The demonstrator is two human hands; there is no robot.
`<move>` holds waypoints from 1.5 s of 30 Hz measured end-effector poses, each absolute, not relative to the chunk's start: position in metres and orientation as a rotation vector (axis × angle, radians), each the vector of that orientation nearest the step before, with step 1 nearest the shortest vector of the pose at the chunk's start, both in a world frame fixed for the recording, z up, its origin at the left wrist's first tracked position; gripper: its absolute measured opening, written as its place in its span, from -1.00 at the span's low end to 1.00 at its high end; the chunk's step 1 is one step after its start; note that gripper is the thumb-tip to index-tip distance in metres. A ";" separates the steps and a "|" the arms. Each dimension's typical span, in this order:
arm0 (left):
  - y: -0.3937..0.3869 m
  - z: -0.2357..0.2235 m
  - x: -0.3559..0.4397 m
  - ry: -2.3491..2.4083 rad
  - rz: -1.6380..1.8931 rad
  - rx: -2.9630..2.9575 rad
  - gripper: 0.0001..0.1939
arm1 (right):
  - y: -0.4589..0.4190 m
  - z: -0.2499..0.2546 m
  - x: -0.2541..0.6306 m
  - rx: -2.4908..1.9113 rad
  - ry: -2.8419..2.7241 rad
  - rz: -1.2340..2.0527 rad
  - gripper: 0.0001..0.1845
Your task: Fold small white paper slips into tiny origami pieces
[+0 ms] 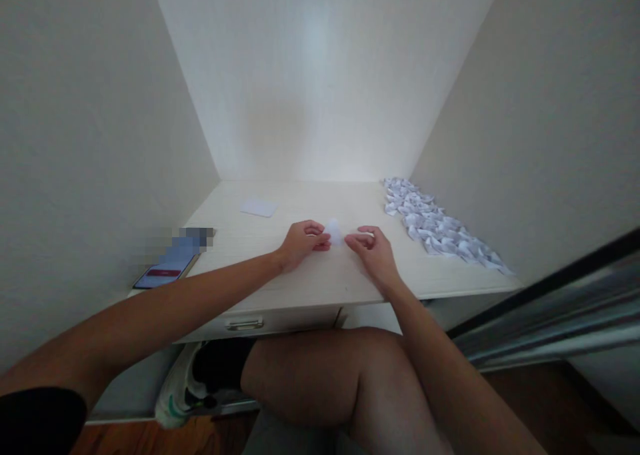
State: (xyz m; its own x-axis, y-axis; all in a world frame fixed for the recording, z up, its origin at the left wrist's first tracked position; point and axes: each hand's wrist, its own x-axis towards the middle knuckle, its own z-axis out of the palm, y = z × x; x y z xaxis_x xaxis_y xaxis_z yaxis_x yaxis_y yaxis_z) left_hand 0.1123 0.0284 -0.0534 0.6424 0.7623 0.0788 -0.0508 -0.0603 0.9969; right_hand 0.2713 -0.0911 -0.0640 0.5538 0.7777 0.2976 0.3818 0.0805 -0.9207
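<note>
1. White paper piece [334, 233], over the table [300, 285]: tip toward the back wall [325, 108], long axis running away from us.
2. Our left fingers [321, 239] pinch and hide its left edge; right fingers [356, 242] parted, just beside.
3. Paper's outline blurred; phone's [173, 262] far end pixelated.

A small white triangular piece of paper [335, 233] is held at its left side by the left hand [302, 243]; its narrow end is pointed away.
</note>
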 end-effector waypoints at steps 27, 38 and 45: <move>0.029 -0.060 0.093 0.454 0.717 1.458 -0.39 | -0.070 -0.070 0.233 -1.311 -0.991 0.621 -0.59; 0.026 -0.059 0.093 0.373 0.863 1.492 -0.46 | -0.069 -0.074 0.230 -1.300 -0.992 0.496 -0.67; 0.025 -0.058 0.094 0.407 0.889 1.521 -0.54 | -0.071 -0.073 0.228 -1.335 -0.951 0.460 -0.60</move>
